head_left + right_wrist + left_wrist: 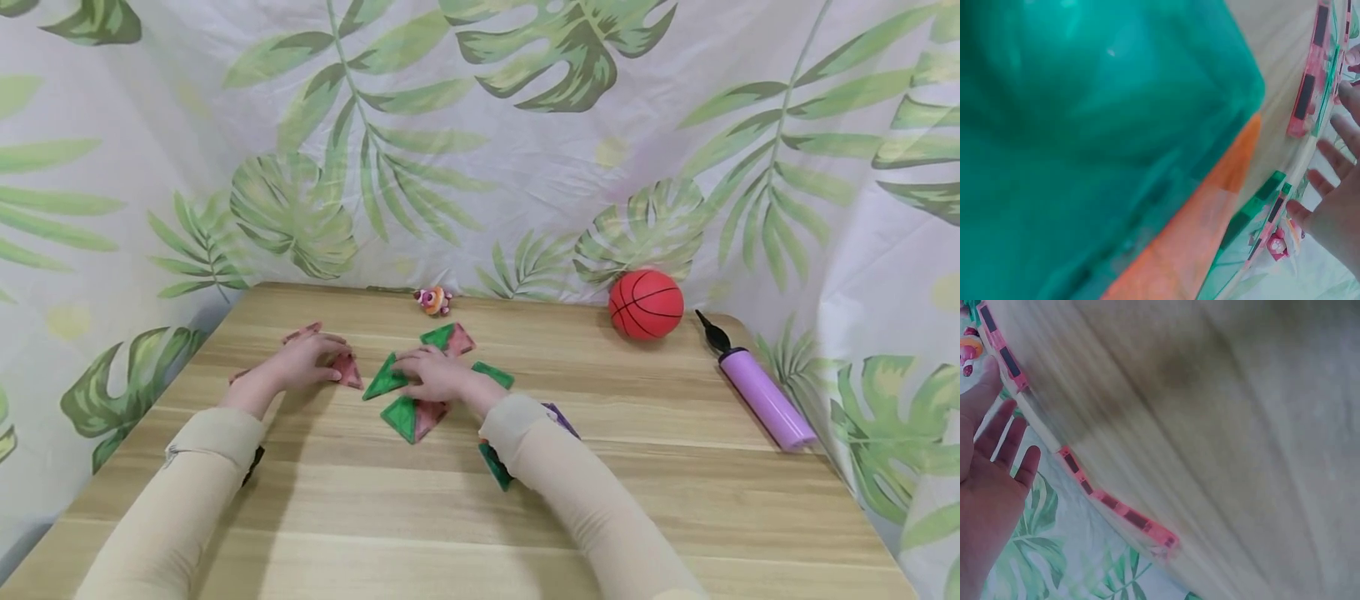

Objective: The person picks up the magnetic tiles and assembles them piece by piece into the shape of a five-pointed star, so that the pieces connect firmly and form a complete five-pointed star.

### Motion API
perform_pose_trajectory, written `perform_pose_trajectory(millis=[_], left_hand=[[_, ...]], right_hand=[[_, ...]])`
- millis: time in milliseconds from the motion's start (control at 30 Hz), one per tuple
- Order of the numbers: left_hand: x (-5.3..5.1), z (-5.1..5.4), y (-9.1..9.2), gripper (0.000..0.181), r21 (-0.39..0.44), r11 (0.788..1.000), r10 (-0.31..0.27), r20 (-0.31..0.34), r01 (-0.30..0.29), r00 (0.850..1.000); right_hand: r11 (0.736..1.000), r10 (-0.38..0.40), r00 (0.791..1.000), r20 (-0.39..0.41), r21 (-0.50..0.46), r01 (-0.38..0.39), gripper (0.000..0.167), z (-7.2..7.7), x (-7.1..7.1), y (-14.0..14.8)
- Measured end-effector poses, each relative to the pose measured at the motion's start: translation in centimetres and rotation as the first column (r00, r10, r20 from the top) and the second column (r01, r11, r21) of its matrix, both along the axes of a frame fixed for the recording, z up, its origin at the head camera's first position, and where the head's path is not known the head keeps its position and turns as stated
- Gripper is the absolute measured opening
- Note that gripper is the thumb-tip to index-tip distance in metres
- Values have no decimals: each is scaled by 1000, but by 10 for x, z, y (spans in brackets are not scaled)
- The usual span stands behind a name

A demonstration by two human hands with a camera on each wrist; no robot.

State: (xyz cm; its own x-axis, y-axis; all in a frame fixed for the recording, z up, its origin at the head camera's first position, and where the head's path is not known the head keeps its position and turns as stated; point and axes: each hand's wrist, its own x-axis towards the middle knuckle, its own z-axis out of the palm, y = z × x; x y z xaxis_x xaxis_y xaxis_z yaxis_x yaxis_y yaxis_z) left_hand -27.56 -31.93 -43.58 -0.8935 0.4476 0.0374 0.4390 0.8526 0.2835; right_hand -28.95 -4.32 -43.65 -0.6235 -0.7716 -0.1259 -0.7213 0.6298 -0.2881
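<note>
My left hand is above the table's left side, its thumb beside a translucent red triangular magnetic tile. In the left wrist view its fingers are loosely extended and the thumb tip overlaps that red tile. My right hand reaches over the middle group of tiles, fingers spread, next to a green triangle. Just below it, a green tile and a red tile lie edge to edge. Behind it sit another green tile and red tile. Contact under the right fingers is hidden.
More red tiles lie beyond the left hand. A green tile, a purple tile and a teal tile are around the right forearm. A small figurine, red ball and purple hand pump are farther back.
</note>
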Motion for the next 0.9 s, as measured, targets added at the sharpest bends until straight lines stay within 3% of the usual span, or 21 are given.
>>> perform_pose_trajectory(millis=[200,267,500,900], left_hand=[[4,-1,1,50,18,992,122,2,-122,993],[4,-2,2,52,23,991,131,8,-131,991],[-3,-4,6,52,31,999,41,-6,-41,999],[-7,-2,23,46,40,999,-15,59,12,998]], right_hand=[[995,-96,995,-31,30,97,66,0,3,-4],[992,-107,993,-44,57,110,69,0,4,-5],[989,-117,992,-42,90,121,71,3,5,-6],[987,-109,994,-11,117,109,74,0,5,-5]])
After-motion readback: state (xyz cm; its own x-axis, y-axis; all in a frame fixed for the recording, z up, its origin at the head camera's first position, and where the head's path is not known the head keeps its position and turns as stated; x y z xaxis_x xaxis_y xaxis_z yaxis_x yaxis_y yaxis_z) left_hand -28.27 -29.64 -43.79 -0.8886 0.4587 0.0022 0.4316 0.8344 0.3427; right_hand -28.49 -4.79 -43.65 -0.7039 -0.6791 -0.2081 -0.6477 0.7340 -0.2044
